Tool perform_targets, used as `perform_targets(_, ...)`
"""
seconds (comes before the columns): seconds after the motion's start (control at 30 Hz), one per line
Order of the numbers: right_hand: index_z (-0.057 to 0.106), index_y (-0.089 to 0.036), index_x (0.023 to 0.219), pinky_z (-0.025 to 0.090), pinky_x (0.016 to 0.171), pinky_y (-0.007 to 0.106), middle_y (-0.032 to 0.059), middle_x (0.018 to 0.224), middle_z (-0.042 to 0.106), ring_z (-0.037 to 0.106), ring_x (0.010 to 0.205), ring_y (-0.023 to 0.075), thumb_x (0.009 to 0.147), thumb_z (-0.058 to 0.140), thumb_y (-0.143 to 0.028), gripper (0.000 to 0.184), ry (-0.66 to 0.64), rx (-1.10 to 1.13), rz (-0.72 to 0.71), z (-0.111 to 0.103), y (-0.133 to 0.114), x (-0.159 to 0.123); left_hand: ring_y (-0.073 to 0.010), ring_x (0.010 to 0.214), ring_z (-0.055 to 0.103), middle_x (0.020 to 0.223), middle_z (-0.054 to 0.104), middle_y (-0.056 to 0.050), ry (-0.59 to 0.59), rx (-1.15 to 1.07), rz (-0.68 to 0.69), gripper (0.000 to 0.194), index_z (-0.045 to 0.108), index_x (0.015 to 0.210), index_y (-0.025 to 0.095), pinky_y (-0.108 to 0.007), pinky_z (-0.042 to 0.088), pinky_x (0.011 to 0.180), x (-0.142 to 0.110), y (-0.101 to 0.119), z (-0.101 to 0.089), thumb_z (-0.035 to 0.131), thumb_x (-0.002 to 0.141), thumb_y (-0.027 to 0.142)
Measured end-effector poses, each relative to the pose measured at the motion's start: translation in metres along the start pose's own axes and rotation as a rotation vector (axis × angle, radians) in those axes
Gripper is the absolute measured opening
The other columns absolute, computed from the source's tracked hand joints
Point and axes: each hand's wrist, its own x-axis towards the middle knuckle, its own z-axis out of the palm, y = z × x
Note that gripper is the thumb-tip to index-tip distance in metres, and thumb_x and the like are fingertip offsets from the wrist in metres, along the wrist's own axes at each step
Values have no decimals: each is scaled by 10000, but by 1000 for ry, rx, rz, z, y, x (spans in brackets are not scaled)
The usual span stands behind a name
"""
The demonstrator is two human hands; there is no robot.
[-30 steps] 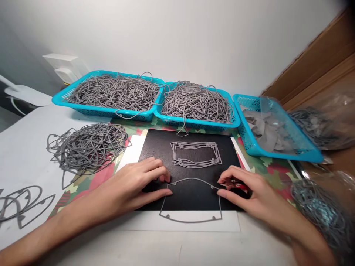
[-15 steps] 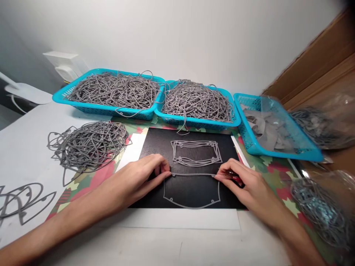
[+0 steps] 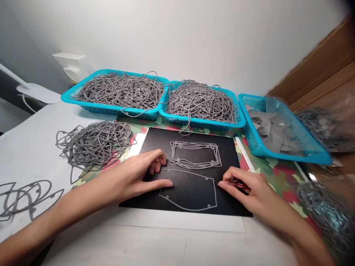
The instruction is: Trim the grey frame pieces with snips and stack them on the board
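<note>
A thin grey gasket (image 3: 191, 173) with small ringed tabs lies flat on the black board (image 3: 133, 197). My left hand (image 3: 149, 170) is over its left end, thumb stretched across the outline and the other fingers curled but apart from the thumb. Just right of the gasket is my right hand (image 3: 244, 184), its thumb and forefinger pinched together. Inside that hand sits a small shiny dark-red tool (image 3: 237, 181), mostly hidden by the fingers. Beyond the single gasket, several matching gaskets (image 3: 195, 165) lie in a loose overlapping stack.
Two blue baskets (image 3: 141, 115) (image 3: 202, 123) heaped with grey gaskets stand at the back. A third blue basket (image 3: 291, 157) holds grey scraps. A gasket pile (image 3: 100, 144) and loose gaskets (image 3: 24, 199) lie left. Bagged gaskets (image 3: 324, 210) and cardboard (image 3: 313, 62) are at right.
Both hands have let go of the gasket's upper edge. It now lies slightly turned on the board. The left thumb and fingers have spread; the right hand has drawn off it. The view shifted slightly.
</note>
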Motion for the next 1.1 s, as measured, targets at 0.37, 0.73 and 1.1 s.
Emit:
perform_targets(0.37,564,-265,860,367,613,291,-71,707,531,487,609,143,1082,717,-596,427,129,-147,-16,23,-3,4,-173,832,606,984,664,7,-130,-79,-79,387,588,1119,255,-270,468,713,-6,-6,-13,720,1080,617)
perform_targets(0.73,609,-266,907,420,593,261,-60,728,568,523,623,135,1135,643,-499,328,68,-13,-50,22,-8,2,-175,808,577,965,658,11,-180,-103,-155,409,604,1066,266,-269,475,701,-10,-5,-22,688,1078,666)
perform_targets(1.1,652,-281,1020,513,620,278,-31,812,744,707,656,163,1089,688,-367,115,257,-221,-156,30,-25,5,-167,734,552,884,639,12,-129,-90,-48,325,604,1000,249,-283,443,673,-6,-2,-19,585,1152,536)
